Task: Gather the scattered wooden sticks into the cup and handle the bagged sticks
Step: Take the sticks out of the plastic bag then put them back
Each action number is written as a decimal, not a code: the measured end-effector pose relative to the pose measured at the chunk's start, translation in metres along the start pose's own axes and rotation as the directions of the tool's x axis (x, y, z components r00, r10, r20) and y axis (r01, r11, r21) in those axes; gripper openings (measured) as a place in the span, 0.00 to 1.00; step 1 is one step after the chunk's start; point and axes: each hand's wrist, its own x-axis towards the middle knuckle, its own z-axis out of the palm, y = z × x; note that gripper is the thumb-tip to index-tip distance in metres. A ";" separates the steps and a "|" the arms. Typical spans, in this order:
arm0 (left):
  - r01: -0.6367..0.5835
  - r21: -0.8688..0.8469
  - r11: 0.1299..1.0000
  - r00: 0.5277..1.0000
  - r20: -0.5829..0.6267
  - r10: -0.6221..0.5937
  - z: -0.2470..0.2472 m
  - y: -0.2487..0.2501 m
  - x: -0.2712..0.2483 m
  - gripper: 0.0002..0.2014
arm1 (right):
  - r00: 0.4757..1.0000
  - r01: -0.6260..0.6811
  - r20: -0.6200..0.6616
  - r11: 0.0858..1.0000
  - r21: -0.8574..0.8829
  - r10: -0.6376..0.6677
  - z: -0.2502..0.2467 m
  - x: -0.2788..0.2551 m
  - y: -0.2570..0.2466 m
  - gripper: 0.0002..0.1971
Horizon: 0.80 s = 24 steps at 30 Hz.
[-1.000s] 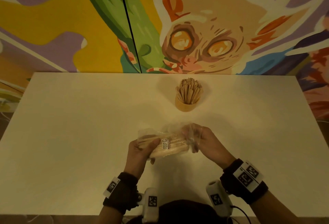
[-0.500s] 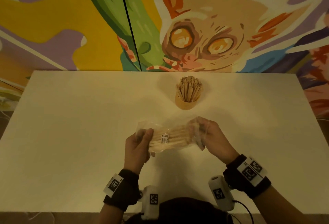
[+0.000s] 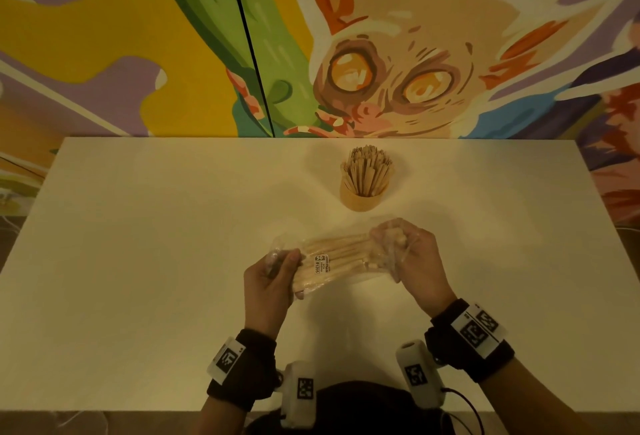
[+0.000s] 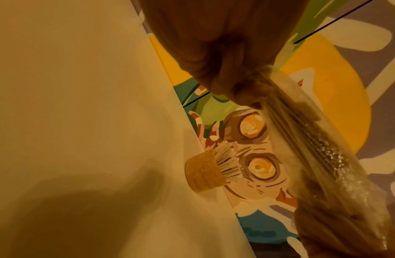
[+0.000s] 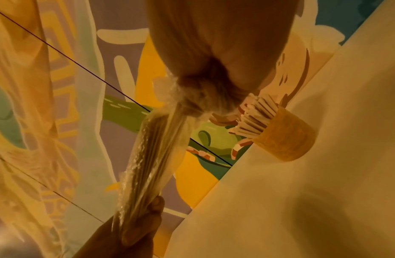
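Note:
A clear plastic bag of wooden sticks (image 3: 332, 263) with a small label hangs stretched between both hands above the white table (image 3: 138, 261). My left hand (image 3: 273, 279) pinches its left end. My right hand (image 3: 405, 247) grips the bunched right end. In the wrist views the bag (image 4: 307, 143) (image 5: 152, 153) runs taut from one hand to the other. A tan cup (image 3: 362, 197) packed with upright wooden sticks (image 3: 367, 166) stands behind the bag, toward the table's far edge; it also shows as the cup (image 4: 203, 172) (image 5: 284, 136) in both wrist views.
A painted mural wall (image 3: 346, 54) rises directly behind the table's far edge. No loose sticks show on the tabletop.
Both hands have drawn apart, pulling the bag out longer and tauter. The bag has lifted slightly toward the cup.

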 end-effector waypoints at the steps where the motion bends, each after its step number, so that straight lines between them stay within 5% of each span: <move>1: -0.005 0.014 1.000 1.000 -0.011 0.005 -0.002 -0.001 0.001 0.10 | 0.999 0.048 -0.014 0.998 -0.051 -0.049 -0.004 0.001 0.000 0.02; 6: 0.000 0.024 1.000 0.999 -0.041 0.000 -0.006 -0.001 0.005 0.09 | 0.982 0.180 0.008 0.919 -0.349 -0.189 -0.010 0.000 -0.009 0.06; 9: 0.011 0.024 1.000 0.997 -0.073 -0.009 -0.015 -0.002 0.009 0.07 | 0.975 0.143 -0.093 0.892 -0.429 -0.202 -0.013 0.001 -0.022 0.01; 12: 0.039 0.054 0.998 0.997 -0.069 -0.036 -0.032 -0.010 0.014 0.06 | 0.973 0.063 -0.167 0.879 -0.473 -0.159 -0.027 0.002 -0.031 0.07; 24: 0.264 0.037 0.964 0.964 -0.051 -0.262 -0.087 -0.045 0.018 0.14 | 0.976 -0.044 -0.217 0.941 -0.334 -0.031 -0.059 -0.004 -0.035 0.10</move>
